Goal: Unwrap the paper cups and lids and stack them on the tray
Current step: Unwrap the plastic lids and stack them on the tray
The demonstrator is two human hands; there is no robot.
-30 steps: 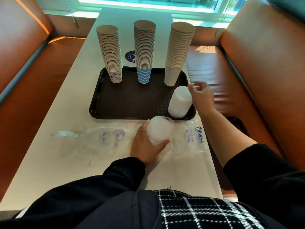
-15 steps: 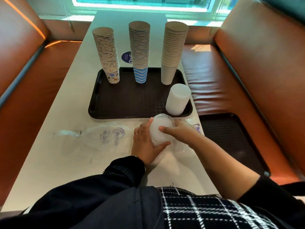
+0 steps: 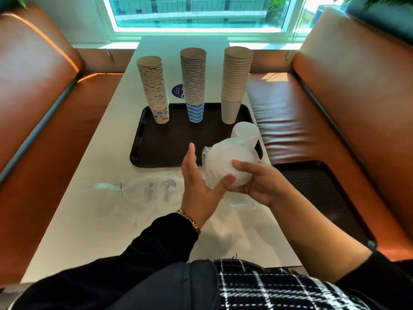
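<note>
Hands (image 3: 228, 184) gripping wrapped lids (image 3: 225, 166) (plastic still on)

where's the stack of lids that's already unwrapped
In the head view the unwrapped lid stack stands at the tray's near right corner, in front of the plain white cup stack, partly hidden behind the wrapped lids held in both hands.

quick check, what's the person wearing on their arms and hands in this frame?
Left arm: black long sleeve down to the wrist, with a gold chain bracelet at the cuff. Left hand has a thin ring on one of its fingers. Right arm: black sleeve pushed up, forearm bare. Right hand: no jewellery visible. No gloves.
</note>
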